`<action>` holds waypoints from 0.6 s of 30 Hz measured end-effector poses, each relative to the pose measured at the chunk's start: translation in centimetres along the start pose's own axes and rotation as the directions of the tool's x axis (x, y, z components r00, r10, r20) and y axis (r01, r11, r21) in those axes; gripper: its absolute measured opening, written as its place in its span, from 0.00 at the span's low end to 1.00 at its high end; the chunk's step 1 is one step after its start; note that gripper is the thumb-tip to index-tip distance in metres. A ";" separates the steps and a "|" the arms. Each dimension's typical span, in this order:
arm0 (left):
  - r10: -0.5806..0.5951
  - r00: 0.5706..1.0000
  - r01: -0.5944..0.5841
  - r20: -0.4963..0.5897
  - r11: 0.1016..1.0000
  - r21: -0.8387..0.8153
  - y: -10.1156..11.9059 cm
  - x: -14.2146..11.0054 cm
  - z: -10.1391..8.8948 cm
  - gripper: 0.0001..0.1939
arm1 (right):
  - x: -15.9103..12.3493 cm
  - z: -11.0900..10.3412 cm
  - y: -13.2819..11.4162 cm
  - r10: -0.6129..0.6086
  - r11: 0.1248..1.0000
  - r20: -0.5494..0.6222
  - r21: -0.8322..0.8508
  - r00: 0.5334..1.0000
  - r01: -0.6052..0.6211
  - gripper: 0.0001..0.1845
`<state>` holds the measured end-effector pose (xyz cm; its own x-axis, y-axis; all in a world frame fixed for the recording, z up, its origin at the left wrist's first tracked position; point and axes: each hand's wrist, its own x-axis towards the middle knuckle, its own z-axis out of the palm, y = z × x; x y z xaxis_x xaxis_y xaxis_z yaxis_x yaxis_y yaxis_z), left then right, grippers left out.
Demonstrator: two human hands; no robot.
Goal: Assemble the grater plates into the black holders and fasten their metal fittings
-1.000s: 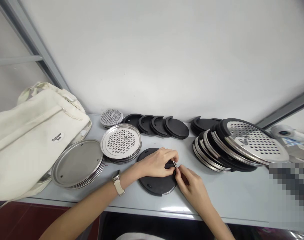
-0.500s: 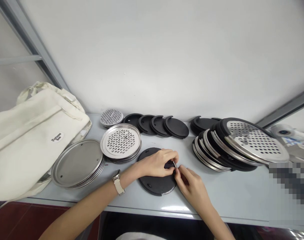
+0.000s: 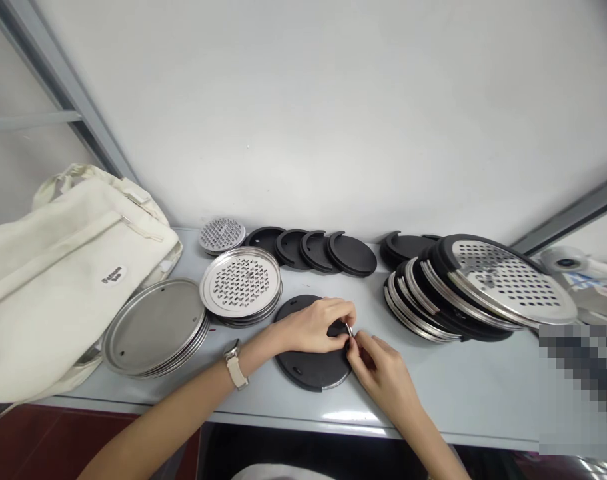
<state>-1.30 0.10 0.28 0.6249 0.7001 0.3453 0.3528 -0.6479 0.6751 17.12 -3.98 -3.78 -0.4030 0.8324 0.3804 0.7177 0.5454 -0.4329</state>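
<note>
Steadily brought both forearms in from the near side, the left on a long slant from lower left, the right on a shorter, steeper one from lower right. Laid the left hand (image 3: 316, 327) palm down across the upper part of the black disc (image 3: 320, 373), with the wrist low and nearly straight beneath a pale-strapped watch (image 3: 234, 367). Arched the knuckles, and curled the left forefinger and thumb into a rough loop, their tips closed in on a small bright metal piece (image 3: 350, 331) at the disc's right edge. Angled the right hand (image 3: 380, 373) up and leftward to meet them, with thumb and forefinger pinched together at the lower end of the same piece, the other fingers folded in; could not tell the exact contact there, too small to see. Had the disc flat on the grey worktop (image 3: 483, 400), near its front edge, a thin line of metal showing along its lower right rim. To the left, had plain metal discs (image 3: 156, 327) stacked beside perforated discs (image 3: 240, 283), with a pale bag (image 3: 63, 267) beyond. Behind, had overlapping black discs (image 3: 352, 255) by the wall; to the right, a leaning stack of black-rimmed discs (image 3: 508, 280).
</note>
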 end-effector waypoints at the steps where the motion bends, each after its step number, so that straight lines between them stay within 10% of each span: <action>1: 0.003 1.000 -0.003 0.000 1.000 0.000 0.0 0.0 0.0 0.11 | 0.0 0.0 0.0 0.000 1.000 -0.001 -0.003 1.000 0.000 0.14; 18: -0.005 0.999 0.006 0.031 0.999 -0.037 0.1 0.1 -0.2 0.10 | -0.1 0.2 0.2 0.012 1.000 0.006 -0.002 1.000 -0.012 0.14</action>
<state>-1.33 0.11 0.51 0.6445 0.6938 0.3213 0.3309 -0.6320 0.7008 17.20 -3.93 -4.08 -0.3975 0.8396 0.3703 0.7238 0.5349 -0.4359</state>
